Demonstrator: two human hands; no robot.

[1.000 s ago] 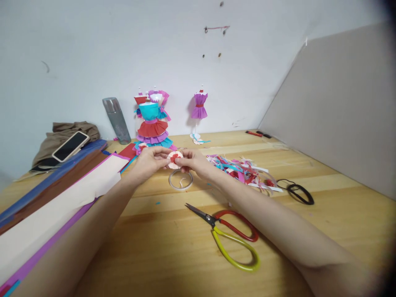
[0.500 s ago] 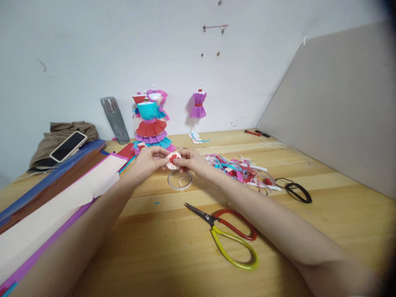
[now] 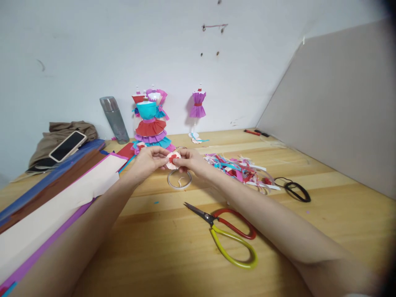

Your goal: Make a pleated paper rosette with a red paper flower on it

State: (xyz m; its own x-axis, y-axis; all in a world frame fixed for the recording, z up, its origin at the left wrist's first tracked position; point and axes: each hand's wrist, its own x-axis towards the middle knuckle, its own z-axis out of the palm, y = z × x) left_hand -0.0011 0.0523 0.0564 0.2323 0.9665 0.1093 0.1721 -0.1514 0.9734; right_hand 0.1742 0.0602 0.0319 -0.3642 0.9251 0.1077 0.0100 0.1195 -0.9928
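Note:
Between my two hands is a small round paper rosette (image 3: 173, 165), cream and pleated, with a red piece at its centre. My left hand (image 3: 151, 160) pinches its left edge. From the other side my right hand (image 3: 189, 161) grips it, with the thumb near the red centre. Just below on the table lies a roll of clear tape (image 3: 180, 180). Scissors (image 3: 212, 218) with one red and one yellow handle rest nearer to me, blades partly apart. Behind my hands, miniature dress forms (image 3: 147, 110) wear layered crepe-paper dresses.
Cut paper scraps (image 3: 238, 170) are heaped right of my hands, beside a black cord loop (image 3: 297, 192). Crepe-paper sheets (image 3: 62, 210) lie along the left, with a phone (image 3: 68, 146) and grey bottle (image 3: 114, 119) behind. A purple-dressed form (image 3: 198, 104) stands by the wall.
Both hands keep the rosette in almost the same place and hold. The view has shifted very slightly; nothing else visibly differs.

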